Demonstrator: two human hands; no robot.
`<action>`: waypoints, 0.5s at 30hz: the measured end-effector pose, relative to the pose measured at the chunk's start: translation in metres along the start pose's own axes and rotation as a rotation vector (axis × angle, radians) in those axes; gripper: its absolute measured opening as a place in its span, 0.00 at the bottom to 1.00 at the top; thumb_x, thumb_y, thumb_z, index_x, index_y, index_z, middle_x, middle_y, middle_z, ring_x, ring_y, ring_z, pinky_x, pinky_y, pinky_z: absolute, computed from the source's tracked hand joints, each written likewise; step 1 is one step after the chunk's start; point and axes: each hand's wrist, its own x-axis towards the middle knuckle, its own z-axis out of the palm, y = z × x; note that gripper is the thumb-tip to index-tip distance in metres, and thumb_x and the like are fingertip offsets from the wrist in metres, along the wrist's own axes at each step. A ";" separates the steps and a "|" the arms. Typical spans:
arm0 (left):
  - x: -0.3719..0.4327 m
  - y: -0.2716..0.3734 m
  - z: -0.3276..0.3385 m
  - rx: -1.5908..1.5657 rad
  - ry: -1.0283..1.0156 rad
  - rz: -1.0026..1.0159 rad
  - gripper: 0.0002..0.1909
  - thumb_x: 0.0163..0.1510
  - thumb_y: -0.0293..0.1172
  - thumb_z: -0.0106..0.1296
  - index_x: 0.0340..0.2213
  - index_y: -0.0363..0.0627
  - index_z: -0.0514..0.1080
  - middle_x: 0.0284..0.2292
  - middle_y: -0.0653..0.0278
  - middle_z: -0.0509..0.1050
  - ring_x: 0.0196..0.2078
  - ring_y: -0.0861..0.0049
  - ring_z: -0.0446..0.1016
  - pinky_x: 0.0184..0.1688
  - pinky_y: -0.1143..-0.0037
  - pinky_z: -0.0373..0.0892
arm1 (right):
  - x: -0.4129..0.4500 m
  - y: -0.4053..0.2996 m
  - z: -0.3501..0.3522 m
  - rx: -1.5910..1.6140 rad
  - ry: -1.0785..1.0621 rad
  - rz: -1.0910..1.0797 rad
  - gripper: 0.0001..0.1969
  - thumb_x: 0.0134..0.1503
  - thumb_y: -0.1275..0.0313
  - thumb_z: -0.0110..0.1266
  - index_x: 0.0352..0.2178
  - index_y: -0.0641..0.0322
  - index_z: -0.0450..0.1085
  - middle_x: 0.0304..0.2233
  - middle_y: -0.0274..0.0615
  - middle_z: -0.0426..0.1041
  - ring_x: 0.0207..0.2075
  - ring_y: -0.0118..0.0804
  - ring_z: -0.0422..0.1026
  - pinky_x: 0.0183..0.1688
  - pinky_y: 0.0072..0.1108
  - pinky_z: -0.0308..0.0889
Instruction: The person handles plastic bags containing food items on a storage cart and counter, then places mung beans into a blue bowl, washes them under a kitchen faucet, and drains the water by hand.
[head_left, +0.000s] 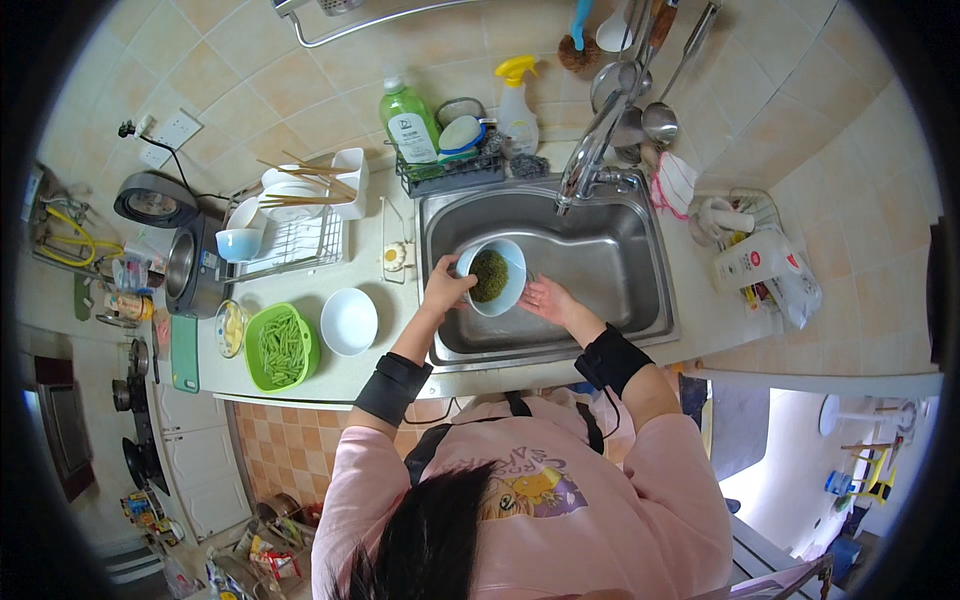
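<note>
A light blue bowl (513, 259) is tilted over the left part of the stainless steel sink (592, 300). Small green beans (489, 276), likely mung beans, lie inside it. My left hand (448, 286) grips the bowl's left rim, thumb over the edge. At the bowl's right side is my right hand (551, 300), palm turned up and fingers apart; whether the fingertips touch the bowl is hard to see. The chrome faucet (592, 150) reaches over the sink from the back right, with no water visible at its spout.
Left of the sink stand a white bowl (349, 322), a green basket of cut green beans (281, 349) and a dish rack (300, 240). A caddy (450, 174) with a detergent bottle (409, 124) borders the sink's back edge. Ladles (660, 124) hang behind the faucet.
</note>
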 end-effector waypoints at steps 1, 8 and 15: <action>0.000 0.001 0.000 0.024 -0.002 0.006 0.30 0.35 0.29 0.51 0.42 0.41 0.54 0.29 0.60 0.66 0.29 0.75 0.67 0.18 0.78 0.69 | 0.000 0.000 0.000 -0.004 -0.008 -0.007 0.20 0.53 0.61 0.31 0.36 0.72 0.56 0.38 0.48 0.61 0.43 0.42 0.60 0.48 0.29 0.55; -0.001 0.001 -0.001 0.013 0.015 0.027 0.30 0.35 0.29 0.51 0.42 0.41 0.54 0.33 0.57 0.66 0.30 0.74 0.68 0.18 0.78 0.69 | -0.013 -0.003 0.012 0.028 0.003 -0.004 0.25 0.53 0.59 0.30 0.42 0.76 0.52 0.42 0.53 0.59 0.45 0.45 0.58 0.48 0.29 0.56; -0.003 0.007 0.000 0.006 0.042 0.092 0.30 0.35 0.27 0.51 0.43 0.42 0.54 0.32 0.60 0.67 0.30 0.76 0.68 0.19 0.79 0.68 | -0.021 -0.002 0.018 0.020 -0.016 -0.007 0.25 0.54 0.60 0.29 0.41 0.76 0.53 0.43 0.54 0.58 0.46 0.45 0.58 0.48 0.29 0.56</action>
